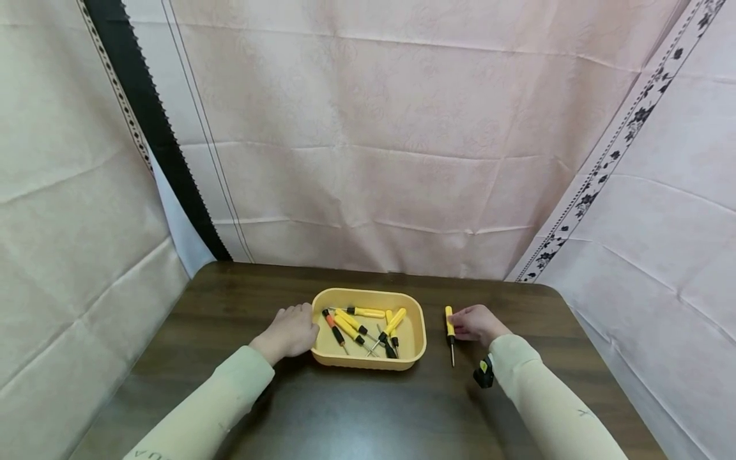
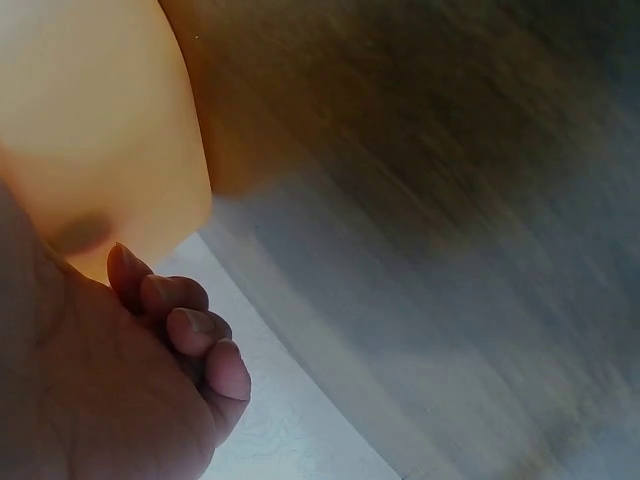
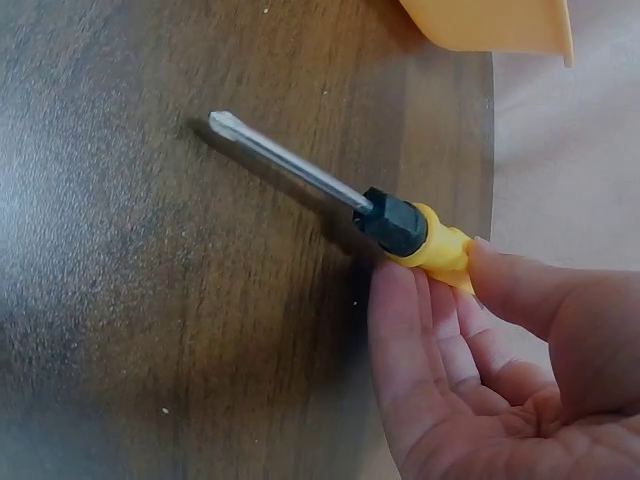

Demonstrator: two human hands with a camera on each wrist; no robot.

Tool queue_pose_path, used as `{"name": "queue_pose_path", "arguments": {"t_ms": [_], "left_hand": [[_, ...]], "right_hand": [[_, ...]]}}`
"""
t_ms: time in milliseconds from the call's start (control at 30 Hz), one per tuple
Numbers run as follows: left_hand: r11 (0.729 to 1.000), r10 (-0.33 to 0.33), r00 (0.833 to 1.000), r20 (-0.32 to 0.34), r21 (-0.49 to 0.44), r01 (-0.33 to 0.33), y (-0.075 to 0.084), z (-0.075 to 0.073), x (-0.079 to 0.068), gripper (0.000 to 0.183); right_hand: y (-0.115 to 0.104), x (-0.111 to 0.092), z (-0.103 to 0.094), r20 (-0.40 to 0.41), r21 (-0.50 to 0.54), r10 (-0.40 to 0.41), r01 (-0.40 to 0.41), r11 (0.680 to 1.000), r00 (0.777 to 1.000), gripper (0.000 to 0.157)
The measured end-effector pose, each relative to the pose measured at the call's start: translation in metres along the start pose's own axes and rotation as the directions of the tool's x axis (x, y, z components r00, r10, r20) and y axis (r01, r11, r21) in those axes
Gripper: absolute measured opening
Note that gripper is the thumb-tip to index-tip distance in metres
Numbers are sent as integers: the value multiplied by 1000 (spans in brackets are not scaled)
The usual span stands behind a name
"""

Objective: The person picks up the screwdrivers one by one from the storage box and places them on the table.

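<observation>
A yellow plastic basket (image 1: pixel 368 365) on the dark wooden table holds several screwdrivers, mostly yellow-handled; one screwdriver (image 1: pixel 333 327) has an orange and black handle. My left hand (image 1: pixel 292 331) grips the basket at its left end. In the left wrist view its fingers (image 2: pixel 180 310) are curled beside the orange-tinted basket wall (image 2: pixel 110 110); the thumb is hidden. To the right of the basket, my right hand (image 1: pixel 478 324) pinches a yellow and black screwdriver (image 1: pixel 449 322) by its handle between thumb and fingers. The metal shaft (image 3: pixel 290 162) points towards the person, its tip close above the table.
The wooden table (image 1: pixel 356 415) has rounded far corners. Pale cloth (image 1: pixel 368 160) hangs behind it and on both sides. A small black device (image 1: pixel 483 372) is strapped at the right wrist.
</observation>
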State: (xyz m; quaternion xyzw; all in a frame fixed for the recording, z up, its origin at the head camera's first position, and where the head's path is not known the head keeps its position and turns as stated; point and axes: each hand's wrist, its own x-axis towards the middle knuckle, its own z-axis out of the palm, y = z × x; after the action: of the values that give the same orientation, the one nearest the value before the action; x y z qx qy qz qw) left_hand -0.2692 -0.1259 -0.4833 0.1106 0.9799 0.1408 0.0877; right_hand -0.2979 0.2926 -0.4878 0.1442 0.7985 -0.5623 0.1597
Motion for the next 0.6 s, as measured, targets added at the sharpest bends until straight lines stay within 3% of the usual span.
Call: {"name": "queue_pose_path", "arguments": {"t_ms": [233,600], "left_hand": [[1000,13,1000,-10,3,-13,-2,-3,3,44],[999,25,999,-31,-25,-26,-8,5,7,45]], "right_hand": [[0,-2,0,-37,-59,41,-43,997,998,24],[-5,-5,-5,-55,-132,69,-75,988,996,26]]}}
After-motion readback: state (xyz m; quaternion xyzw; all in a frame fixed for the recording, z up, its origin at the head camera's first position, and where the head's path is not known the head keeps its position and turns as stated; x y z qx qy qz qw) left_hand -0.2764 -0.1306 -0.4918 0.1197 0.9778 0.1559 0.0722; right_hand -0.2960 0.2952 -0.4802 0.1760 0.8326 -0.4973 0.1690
